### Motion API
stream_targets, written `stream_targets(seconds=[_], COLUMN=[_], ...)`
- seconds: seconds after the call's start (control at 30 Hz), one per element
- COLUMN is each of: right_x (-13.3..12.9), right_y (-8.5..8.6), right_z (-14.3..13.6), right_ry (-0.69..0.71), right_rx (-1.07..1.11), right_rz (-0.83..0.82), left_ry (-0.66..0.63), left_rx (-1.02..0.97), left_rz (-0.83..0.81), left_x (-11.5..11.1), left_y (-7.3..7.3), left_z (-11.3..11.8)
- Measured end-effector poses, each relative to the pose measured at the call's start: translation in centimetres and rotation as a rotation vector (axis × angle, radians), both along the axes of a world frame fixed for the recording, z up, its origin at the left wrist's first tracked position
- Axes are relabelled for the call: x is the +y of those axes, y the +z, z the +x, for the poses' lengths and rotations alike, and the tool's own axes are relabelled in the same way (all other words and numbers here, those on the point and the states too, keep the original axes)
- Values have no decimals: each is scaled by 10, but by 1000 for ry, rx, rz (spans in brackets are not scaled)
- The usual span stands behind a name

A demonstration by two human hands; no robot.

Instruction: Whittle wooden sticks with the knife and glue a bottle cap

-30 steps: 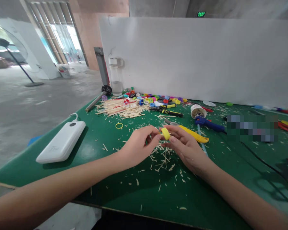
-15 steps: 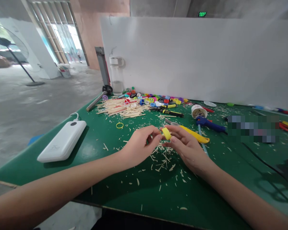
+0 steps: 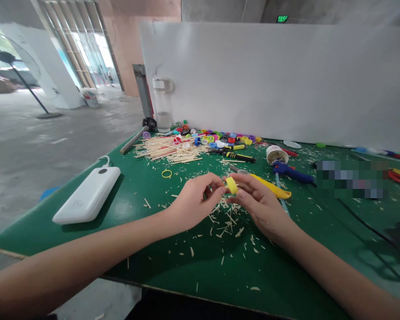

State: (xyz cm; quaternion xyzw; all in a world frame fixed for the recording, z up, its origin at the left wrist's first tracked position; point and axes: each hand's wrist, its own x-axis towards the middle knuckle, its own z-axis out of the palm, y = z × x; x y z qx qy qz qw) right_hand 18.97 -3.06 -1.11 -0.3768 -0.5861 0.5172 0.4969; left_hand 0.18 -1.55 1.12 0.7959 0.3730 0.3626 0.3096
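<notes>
Over the middle of the green table, my left hand (image 3: 200, 195) and my right hand (image 3: 262, 202) meet around a small yellow bottle cap (image 3: 232, 185). The right thumb and fingers hold the cap, which is turned on its side. My left hand is closed, with thumb and forefinger pinched at the cap's left side on what looks like a thin pale wooden stick passing into it; the fingers hide most of the stick. Wood shavings (image 3: 229, 222) lie scattered beneath both hands. Just behind the right hand is a yellow-handled tool (image 3: 275, 189), partly covered.
A white power bank (image 3: 88, 195) lies at left, near a yellow ring (image 3: 166, 174). Behind are wooden sticks (image 3: 163, 149), coloured bottle caps (image 3: 216, 138), pliers (image 3: 238, 157) and a glass bottle (image 3: 163, 109). A blue glue gun (image 3: 293, 172) and paper cup (image 3: 276, 154) are at right.
Both hands stay in place around the yellow bottle cap. The cap has turned very slightly; the whole view has shifted a little.
</notes>
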Motion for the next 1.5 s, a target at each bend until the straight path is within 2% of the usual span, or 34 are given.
stream_targets(seconds=[0.33,0.63,0.83,1.1,1.2,1.37,1.5], right_x=[0,0,-1,-2,-1,1,0], right_y=[0,0,1,5,3,2,5], right_z=[0,1,1,0,2,4,3], right_ry=[-10,-17,-54,-91,-90,-86,-88], right_rx=[-26,-38,-34,-48,-43,-19,-5], right_rz=[35,42,42,32,33,32,25], left_ry=[-10,-1,24,87,85,123,119], left_rx=[-22,52,-29,-99,33,422,501], left_rz=[-58,19,-89,-167,-90,294,360], left_x=[0,1,3,11,20,27,25], left_y=[0,1,-4,-2,-4,-5,-2], left_z=[0,-1,-1,-9,-13,-16,-15])
